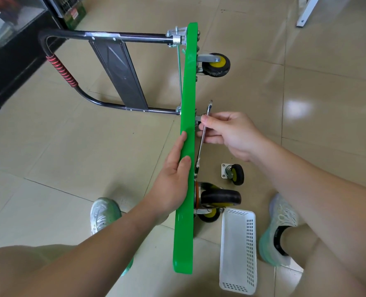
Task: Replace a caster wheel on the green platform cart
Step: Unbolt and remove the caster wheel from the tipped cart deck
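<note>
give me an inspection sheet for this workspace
surface: tiled floor, glossy
job's things: green cart tipped on its edge, handle unfolded; wrench at the underside; loose caster on the floor
clutter: white basket by the right shoe
hands: left hand rests flat against the cart's edge; right hand grips the wrench
cables: thin green cord or rod beside the cart, cannot tell which
surroundings: dark cabinet at left, white frame far right
</note>
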A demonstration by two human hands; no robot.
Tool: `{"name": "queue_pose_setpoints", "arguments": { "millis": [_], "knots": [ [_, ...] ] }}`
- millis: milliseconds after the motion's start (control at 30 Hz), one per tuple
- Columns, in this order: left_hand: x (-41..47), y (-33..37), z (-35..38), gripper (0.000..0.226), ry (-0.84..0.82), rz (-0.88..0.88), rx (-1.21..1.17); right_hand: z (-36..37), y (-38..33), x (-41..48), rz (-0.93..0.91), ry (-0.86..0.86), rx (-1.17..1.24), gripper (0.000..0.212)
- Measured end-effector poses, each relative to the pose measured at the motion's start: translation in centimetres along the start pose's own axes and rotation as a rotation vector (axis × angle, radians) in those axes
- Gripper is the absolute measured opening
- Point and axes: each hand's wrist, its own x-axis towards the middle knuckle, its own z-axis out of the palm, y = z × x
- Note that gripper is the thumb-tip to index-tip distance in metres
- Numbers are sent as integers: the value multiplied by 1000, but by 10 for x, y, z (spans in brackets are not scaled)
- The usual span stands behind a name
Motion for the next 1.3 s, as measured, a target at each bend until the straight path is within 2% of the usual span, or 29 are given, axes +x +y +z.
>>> {"name": "queue_pose_setpoints", "arguments": {
  "millis": [267, 467, 667, 900, 1167, 1300],
  "knots": [
    [0, -3, -4, 52, -11, 20, 6, 4, 10, 4, 50, -54, -10, 15],
    [1, -3, -3, 52, -13, 15, 19, 4, 5, -6, 2, -39, -14, 17],
    [1, -3, -1, 52, 10, 30, 24, 6, 0, -24, -71, -14, -27, 7],
    [0, -2, 2, 51, 35, 13, 3, 8, 3, -49, -213, -33, -75, 15],
    [2, -5, 2, 50, 32, 45, -23, 15, 18, -90, -543, -56, -219, 20],
    [3, -9, 2, 49, 41, 47, -57, 16, 27, -100, -610, -41, -213, 25]
  ]
}}
